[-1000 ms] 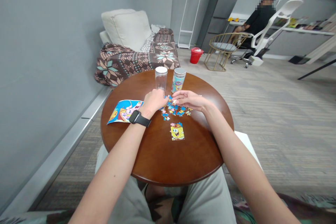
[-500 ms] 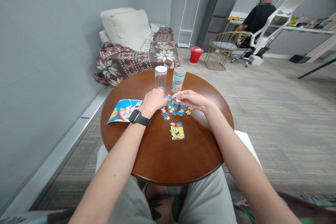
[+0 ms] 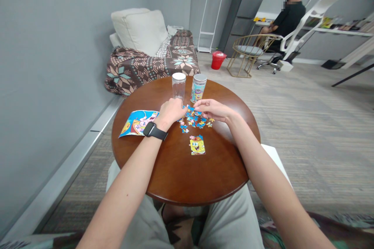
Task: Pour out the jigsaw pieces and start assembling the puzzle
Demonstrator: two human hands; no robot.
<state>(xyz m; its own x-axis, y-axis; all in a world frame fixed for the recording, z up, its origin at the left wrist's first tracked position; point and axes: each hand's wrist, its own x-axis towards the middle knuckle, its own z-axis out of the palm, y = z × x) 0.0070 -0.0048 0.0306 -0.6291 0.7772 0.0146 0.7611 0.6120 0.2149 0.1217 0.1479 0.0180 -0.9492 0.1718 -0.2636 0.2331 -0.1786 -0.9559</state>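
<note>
A loose pile of blue and yellow jigsaw puzzle pieces (image 3: 193,116) lies on the round brown table (image 3: 175,171). At the pile's left edge is my left hand (image 3: 173,109), back up, its fingers curled down; whatever they hold is hidden. My right hand (image 3: 212,109) hovers over the pile's far right side, thumb and fingertips drawn together. I cannot make out what is between them. Nearer to me rests a joined puzzle section (image 3: 197,145) showing a yellow cartoon face. A picture sheet (image 3: 136,123) lies left of my watch, one edge curling up.
Behind the pile stand a clear jar with a white lid (image 3: 179,85) and a printed jar with a silver lid (image 3: 199,87). Beyond are a draped sofa (image 3: 149,68), a red bin (image 3: 217,61), a gold wire chair (image 3: 248,52) and another person (image 3: 289,17).
My right hand has shifted slightly right and its fingers have drawn closer together. My left hand stays in place. The person in the background has turned a little.
</note>
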